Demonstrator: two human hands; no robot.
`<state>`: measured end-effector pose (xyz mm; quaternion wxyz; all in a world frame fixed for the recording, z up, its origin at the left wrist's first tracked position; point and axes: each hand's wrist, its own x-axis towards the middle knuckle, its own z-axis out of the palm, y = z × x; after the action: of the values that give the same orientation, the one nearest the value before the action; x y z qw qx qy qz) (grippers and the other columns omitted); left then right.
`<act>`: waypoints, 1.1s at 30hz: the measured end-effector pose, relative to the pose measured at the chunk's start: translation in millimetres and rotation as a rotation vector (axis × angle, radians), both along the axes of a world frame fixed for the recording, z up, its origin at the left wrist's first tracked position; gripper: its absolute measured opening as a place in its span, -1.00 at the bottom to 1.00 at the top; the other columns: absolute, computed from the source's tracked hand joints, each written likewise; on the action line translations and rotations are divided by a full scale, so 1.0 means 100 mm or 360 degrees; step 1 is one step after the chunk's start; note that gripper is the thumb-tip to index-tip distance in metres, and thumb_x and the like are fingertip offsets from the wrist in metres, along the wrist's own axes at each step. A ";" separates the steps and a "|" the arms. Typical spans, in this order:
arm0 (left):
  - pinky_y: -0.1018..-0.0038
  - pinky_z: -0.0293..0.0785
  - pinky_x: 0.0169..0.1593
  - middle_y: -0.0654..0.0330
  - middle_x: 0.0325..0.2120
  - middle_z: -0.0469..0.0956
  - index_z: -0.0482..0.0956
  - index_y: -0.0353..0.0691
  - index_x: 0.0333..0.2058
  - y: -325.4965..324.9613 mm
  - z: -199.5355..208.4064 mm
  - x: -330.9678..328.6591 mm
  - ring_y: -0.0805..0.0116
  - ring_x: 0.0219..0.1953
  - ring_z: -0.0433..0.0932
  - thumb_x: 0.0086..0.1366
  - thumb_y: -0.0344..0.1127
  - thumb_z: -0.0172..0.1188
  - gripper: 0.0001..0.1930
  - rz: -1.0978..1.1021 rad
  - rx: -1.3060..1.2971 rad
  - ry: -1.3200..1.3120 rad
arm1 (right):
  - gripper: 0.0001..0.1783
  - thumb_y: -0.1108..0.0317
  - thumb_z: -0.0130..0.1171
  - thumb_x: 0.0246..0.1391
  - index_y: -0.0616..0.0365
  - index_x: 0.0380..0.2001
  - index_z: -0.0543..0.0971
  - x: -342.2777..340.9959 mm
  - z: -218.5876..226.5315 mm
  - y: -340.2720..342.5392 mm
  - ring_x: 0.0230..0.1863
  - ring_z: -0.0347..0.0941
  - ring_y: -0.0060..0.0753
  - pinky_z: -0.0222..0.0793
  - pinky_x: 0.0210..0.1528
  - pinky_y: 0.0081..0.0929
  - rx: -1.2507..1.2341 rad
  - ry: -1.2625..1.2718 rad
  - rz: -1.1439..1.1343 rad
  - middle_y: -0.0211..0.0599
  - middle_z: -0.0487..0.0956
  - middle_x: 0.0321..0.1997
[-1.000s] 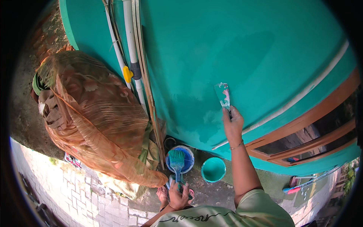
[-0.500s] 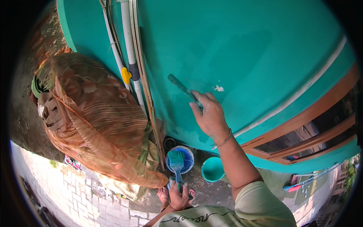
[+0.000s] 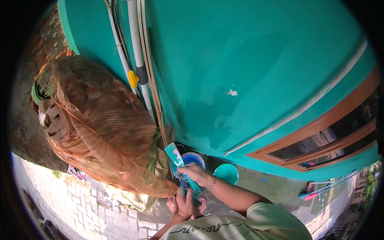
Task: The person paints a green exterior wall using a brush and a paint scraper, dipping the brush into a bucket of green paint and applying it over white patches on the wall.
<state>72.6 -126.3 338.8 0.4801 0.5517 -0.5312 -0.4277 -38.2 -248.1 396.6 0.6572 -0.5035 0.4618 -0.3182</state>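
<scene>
putty knife (image 3: pixel 175 156), paint-smeared in teal and pink, sits low in the view at about 6 o'clock, blade tilted up toward 11 o'clock. my right hand (image 3: pixel 197 175) closes its grip around the handle just below the blade, fingers wrapped and pressed on it. my left hand (image 3: pixel 185 202) is directly under it at 6 o'clock, fingers curled around a second teal-stained tool (image 3: pixel 193 187) whose handle runs down between the two hands; the two tools cross or touch there, i cannot tell which. thin bracelet (image 3: pixel 213 183) on the right wrist.

just behind the hands, at 12 o'clock from them, a blue paint tub (image 3: pixel 193 159) stands on the ground, partly hidden by the knife. a round teal lid or bowl (image 3: pixel 226 173) lies just beside it at 3 o'clock, apart from the tub.

teal wall (image 3: pixel 248 60) fills the upper view, with a small white patch (image 3: pixel 232 93) near its middle. white pipes (image 3: pixel 136 52) run down it at 11 o'clock, a yellow clip (image 3: pixel 133 79) on one. brown-orange patterned cloth bundle (image 3: pixel 100 124) bulks at 9 o'clock, touching the pipes' base. wood window frame (image 3: pixel 320 136) at 3 o'clock.
</scene>
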 end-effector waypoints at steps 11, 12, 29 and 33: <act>0.49 0.31 -0.15 0.21 -0.31 0.46 0.40 -0.41 -0.09 -0.15 0.21 -0.05 0.42 -0.26 0.38 0.27 -0.19 0.05 -0.62 -0.0153 -0.0001 0.0553 | -0.64 0.16 0.01 0.21 0.29 -0.38 0.56 -0.06 0.34 0.33 -0.33 0.44 -0.25 0.33 -0.21 -0.42 -0.0817 0.0497 -0.0495 -0.16 0.51 -0.31; 0.51 0.28 -0.19 0.24 -0.35 0.44 0.40 -0.40 -0.13 -0.14 0.21 0.00 0.44 -0.29 0.35 0.25 -0.19 0.05 -0.64 -0.0142 0.0005 0.0574 | -0.61 0.12 0.01 0.22 0.27 -0.38 0.57 -0.11 0.38 0.34 -0.33 0.46 -0.22 0.33 -0.21 -0.39 -0.0654 0.0408 -0.0629 -0.15 0.52 -0.36; 0.27 0.21 -0.01 -0.02 -0.22 0.30 0.48 -0.41 -0.24 -0.12 0.29 0.24 0.09 -0.16 0.30 0.14 -0.11 0.13 -0.59 0.0114 -0.0174 0.0379 | -0.74 0.41 -0.06 0.25 0.43 -0.15 0.44 -0.68 0.54 0.02 -0.40 0.51 -0.15 0.42 -0.33 -0.31 -0.0799 0.0864 -0.1157 -0.12 0.53 -0.46; 0.30 0.21 -0.04 0.00 -0.24 0.30 0.47 -0.40 -0.27 -0.12 0.40 0.40 0.10 -0.17 0.31 0.15 -0.16 0.12 -0.64 0.0081 -0.0162 0.0324 | -0.59 0.50 -0.05 0.21 0.35 0.13 0.35 -0.69 0.88 -0.03 -0.35 0.44 -0.09 0.38 -0.32 -0.26 -0.1276 0.1021 -0.1415 0.01 0.46 -0.33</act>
<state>112.5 -137.9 378.3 0.5696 0.4937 -0.4865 -0.4417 -107.2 -250.7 484.9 0.0569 -0.5399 0.6435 -0.5396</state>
